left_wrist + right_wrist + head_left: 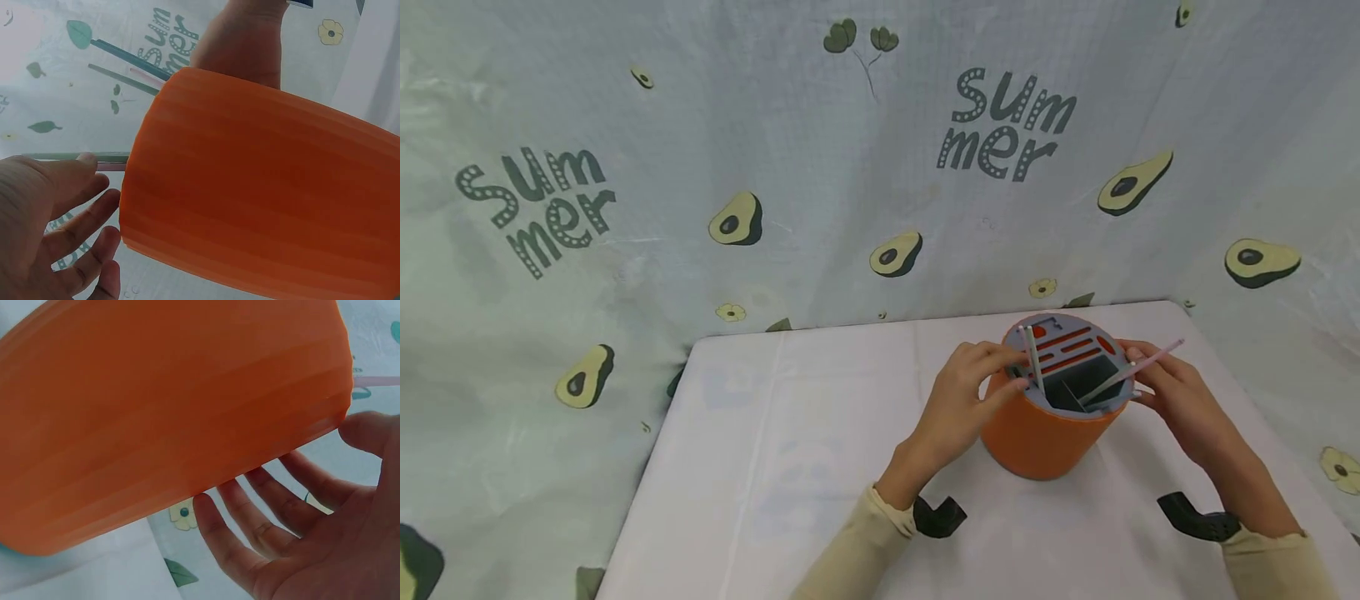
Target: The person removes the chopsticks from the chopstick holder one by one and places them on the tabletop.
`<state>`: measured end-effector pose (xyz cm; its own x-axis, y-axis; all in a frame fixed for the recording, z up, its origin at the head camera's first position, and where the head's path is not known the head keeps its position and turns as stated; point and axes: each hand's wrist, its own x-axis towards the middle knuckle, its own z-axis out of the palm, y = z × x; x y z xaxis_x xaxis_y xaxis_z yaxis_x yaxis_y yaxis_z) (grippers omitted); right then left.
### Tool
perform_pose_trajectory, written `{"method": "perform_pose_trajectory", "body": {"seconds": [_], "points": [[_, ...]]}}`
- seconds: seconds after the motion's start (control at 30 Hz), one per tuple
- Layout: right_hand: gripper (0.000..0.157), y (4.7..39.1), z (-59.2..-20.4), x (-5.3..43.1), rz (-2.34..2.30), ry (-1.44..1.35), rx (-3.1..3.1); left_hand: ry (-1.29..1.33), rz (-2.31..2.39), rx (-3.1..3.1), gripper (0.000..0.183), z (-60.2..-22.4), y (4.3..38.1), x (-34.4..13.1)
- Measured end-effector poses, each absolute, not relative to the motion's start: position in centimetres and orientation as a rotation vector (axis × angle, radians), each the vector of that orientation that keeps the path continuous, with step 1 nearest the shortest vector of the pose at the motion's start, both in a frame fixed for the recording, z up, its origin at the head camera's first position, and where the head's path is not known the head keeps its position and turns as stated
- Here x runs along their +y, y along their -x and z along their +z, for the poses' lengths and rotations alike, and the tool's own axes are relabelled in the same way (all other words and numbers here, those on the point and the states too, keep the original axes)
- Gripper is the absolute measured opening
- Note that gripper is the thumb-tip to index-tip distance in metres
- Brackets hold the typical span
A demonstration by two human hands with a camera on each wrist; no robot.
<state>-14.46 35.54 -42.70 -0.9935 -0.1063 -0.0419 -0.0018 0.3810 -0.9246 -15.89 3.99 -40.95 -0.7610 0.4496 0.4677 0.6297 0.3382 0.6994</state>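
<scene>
A round orange desk organizer [1037, 437] with a grey slotted top [1063, 367] stands on the white table. Thin pink and green sticks [1032, 358] rise from its left side, and a pale pink stick [1150, 364] leans out to the right. My left hand [958, 400] is at the left rim, its fingertips touching the edge. In the left wrist view, its thumb [72, 175] overlaps a green stick [62, 155]; whether it presses that stick I cannot tell. With spread fingers [269, 481], my right hand [1183, 408] touches the organizer's right side, the thumb at its rim.
The white table [820, 450] extends left of and in front of the organizer. Behind it hangs a pale cloth [805, 167] printed with avocados and lettering. Black wrist mounts [938, 517] sit at both cuffs.
</scene>
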Motion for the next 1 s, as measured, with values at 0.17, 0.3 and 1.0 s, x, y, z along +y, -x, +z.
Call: {"method": "perform_pose_trajectory", "body": {"seconds": [0.17, 0.3, 1.0], "points": [[0.052, 14.7, -42.6, 35.5, -1.497, 0.015, 2.587, 0.999, -1.405, -2.417, 0.029, -41.6, 15.6, 4.4], [0.049, 14.9, -42.5, 35.6, -1.478, 0.016, 2.601, 0.994, -1.415, -2.383, 0.026, -41.5, 15.8, 4.6], [0.053, 15.9, -42.0, 35.1, -1.502, -0.020, 2.580, 1.004, -1.496, -2.270, 0.015, -40.7, 17.3, 4.9]]}}
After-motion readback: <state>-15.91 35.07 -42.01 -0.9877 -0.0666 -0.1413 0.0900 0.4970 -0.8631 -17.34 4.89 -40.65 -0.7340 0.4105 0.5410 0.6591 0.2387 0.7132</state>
